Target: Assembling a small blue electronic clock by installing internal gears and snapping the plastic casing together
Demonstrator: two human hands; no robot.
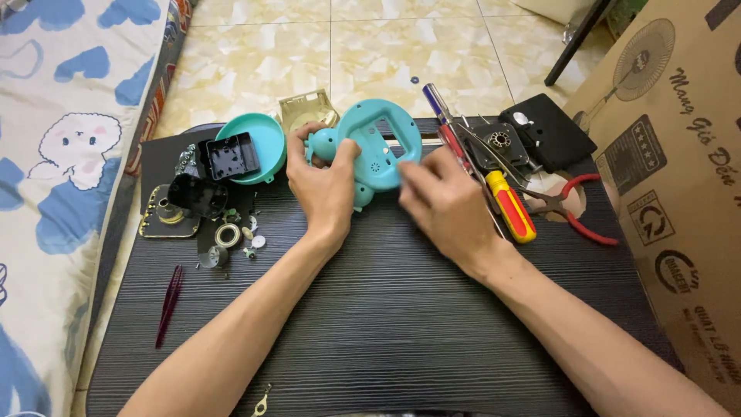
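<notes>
While both hands work mid-table, left hand is clamped on the teal clock casing near the far edge; right hand, fingers pinched tog., touches its rim. Risk: a slip knocks the small gears by the left edge, or the screwdriver, off.
</notes>
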